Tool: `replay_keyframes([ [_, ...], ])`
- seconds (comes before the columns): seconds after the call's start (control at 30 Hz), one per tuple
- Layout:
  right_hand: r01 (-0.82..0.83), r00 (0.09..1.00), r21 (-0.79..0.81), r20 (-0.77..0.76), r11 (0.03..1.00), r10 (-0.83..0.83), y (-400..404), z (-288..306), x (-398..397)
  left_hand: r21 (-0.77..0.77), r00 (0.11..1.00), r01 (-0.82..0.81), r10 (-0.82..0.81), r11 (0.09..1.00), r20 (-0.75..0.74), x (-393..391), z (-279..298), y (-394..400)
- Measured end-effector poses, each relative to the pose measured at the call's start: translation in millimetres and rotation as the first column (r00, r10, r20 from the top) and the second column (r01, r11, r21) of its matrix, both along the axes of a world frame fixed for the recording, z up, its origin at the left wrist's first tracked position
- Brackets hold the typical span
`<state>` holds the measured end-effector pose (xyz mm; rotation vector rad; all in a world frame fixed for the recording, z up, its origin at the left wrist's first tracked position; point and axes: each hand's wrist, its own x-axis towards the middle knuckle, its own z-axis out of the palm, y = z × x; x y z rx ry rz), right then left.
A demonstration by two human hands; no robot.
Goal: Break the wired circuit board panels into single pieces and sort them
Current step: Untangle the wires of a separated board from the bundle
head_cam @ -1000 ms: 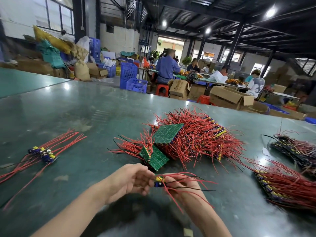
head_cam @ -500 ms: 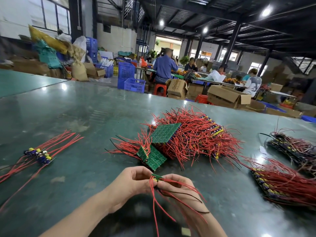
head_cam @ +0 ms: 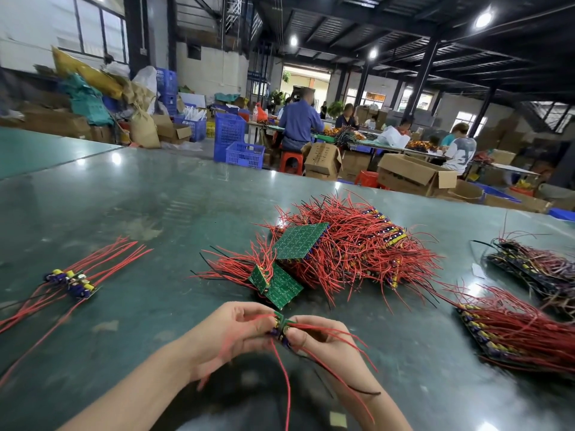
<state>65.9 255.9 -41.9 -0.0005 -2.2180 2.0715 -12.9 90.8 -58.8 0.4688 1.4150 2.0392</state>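
Over glossy green table (head_cam: 130, 213), near edge: both hands clamped on small green wired board strip (head_cam: 281, 322), left hand (head_cam: 231, 332) and right hand (head_cam: 317, 340) pinching either side. Best bent sharply at the score, thumbs close, red wires (head_cam: 283, 381) clear; then onto left-side singles pile (head_cam: 73, 281).

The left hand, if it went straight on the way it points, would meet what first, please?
Most likely the right hand: the left hand points rightward at it across the small board both pinch, though depth is unclear.

two bare forearms, no sleeves, unadorned fingers (head_cam: 249, 321)
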Motion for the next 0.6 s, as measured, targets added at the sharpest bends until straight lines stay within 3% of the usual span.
replay_keyframes([
  [0.07,0.048,0.999,-0.083,0.019,0.995,-0.046,2.6,-0.4,-1.0,0.09,0.993,-0.068,0.059,0.994,0.101,-5.2,1.5,-3.1],
  [0.13,0.09,0.996,-0.14,0.021,0.986,-0.088,4.8,0.8,-1.6,0.12,0.988,-0.142,0.134,0.983,0.073,-11.3,3.0,-8.0],
  [0.23,0.116,0.993,-0.154,0.0,0.981,-0.117,5.5,1.2,-1.5,-0.197,0.909,-0.287,0.202,0.937,-0.365,-17.4,0.1,-13.8],
  [0.33,0.129,0.991,-0.156,-0.01,0.979,-0.132,3.6,-0.6,-2.1,-0.447,0.758,-0.366,-0.017,0.816,-0.652,-22.5,-7.2,-15.0],
  [0.4,0.141,0.989,-0.158,-0.02,0.977,-0.146,1.8,-1.3,-3.0,-0.548,0.659,-0.319,-0.235,0.773,-0.715,-22.6,-7.0,-16.2],
  [0.47,0.159,0.986,-0.163,-0.03,0.974,-0.166,1.0,-4.0,-4.4,-0.542,0.591,-0.34,-0.274,0.769,-0.759,-21.4,-4.0,-16.7],
  [0.53,0.164,0.983,-0.112,-0.06,0.98,-0.171,0.1,-6.6,-5.0,-0.389,0.621,-0.457,-0.025,0.8,-0.783,-17.5,1.8,-13.3],
  [0.6,0.169,0.975,0.002,-0.144,0.986,-0.167,-1.2,-9.8,-5.7,-0.149,0.73,-0.479,0.299,0.865,-0.614,-11.4,8.7,-9.5],
])
